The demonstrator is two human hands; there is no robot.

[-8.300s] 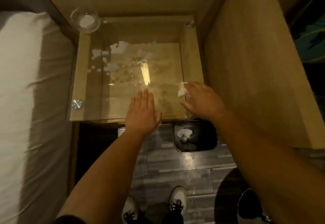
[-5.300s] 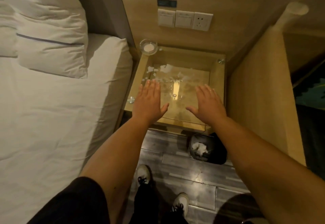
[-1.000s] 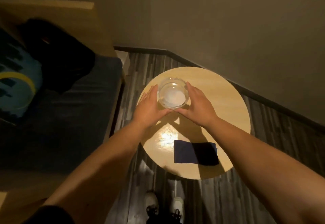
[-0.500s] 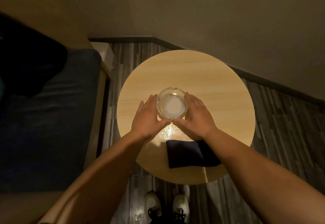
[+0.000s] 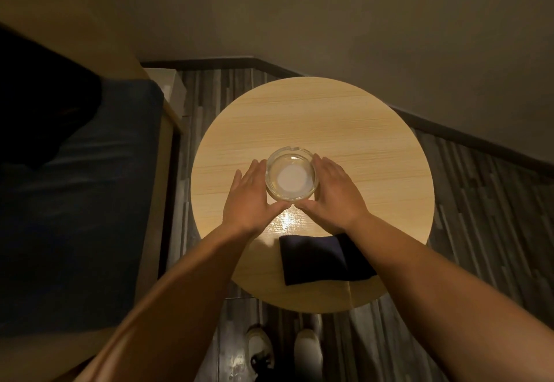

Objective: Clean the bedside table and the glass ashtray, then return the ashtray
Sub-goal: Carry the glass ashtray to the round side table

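Note:
The round glass ashtray point(image 5: 290, 177), with a white patch in its bottom, is at the middle of a round wooden table point(image 5: 359, 142). My left hand point(image 5: 251, 199) cups its left side and my right hand point(image 5: 335, 196) cups its right side. Both thumbs wrap round its near edge. Whether the ashtray rests on the table top or hangs just above it I cannot tell. A folded dark cloth point(image 5: 323, 259) lies on the table near its front edge, partly under my right forearm. The bedside table is out of view.
A dark blue cushioned seat point(image 5: 78, 202) with a wooden frame stands to the left of the table. Beyond the table a wall point(image 5: 359, 22) with a dark skirting runs off to the right. My shoes point(image 5: 284, 348) stand on the striped grey floor below.
I have left the bedside table, carrying the ashtray in both hands to the round table. Over the last second the ashtray sits lower and closer to the table's middle.

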